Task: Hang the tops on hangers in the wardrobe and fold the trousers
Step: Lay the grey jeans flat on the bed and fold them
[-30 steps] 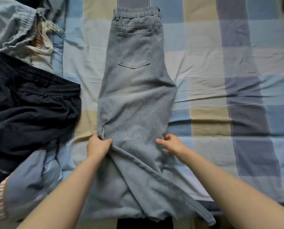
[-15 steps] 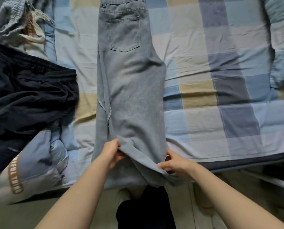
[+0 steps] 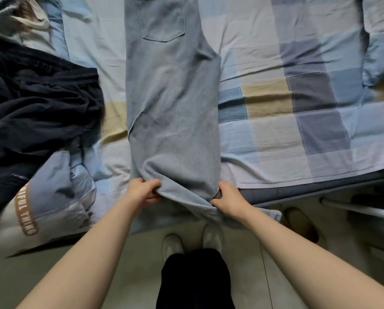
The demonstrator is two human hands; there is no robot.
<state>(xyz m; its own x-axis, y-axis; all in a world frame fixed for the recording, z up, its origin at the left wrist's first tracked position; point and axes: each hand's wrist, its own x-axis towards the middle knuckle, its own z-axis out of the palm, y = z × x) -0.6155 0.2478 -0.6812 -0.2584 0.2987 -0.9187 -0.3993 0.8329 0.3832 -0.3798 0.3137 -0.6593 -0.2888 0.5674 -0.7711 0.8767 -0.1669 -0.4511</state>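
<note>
— Where are the jeans (image 3: 173, 103) right now?

— Flat on the bed (image 3: 276, 134), folded lengthwise so one leg lies over the other, back pocket facing up at the far end. The lower part runs to the near edge of the mattress, and the leg ends hang over it toward the floor.

— And the hands?

— Both are at that near edge. The left hand (image 3: 143, 192) has its fingers curled round a bunched fold on the left side of the denim. The right hand (image 3: 228, 196) pinches the right side, thumb on top, fingers tucked under the cloth. Neither is open; each has a grip on the jeans.

— Anything else on the bed?

— A dark navy garment (image 3: 37, 103) heaped just left of the jeans, a light grey-blue piece with brown lettering (image 3: 27, 214) near the corner below it, and something pale with a cream drawstring (image 3: 30, 21) at the far left. The person's pale shoes (image 3: 193, 240) stand on the floor right below the hanging leg ends.
</note>
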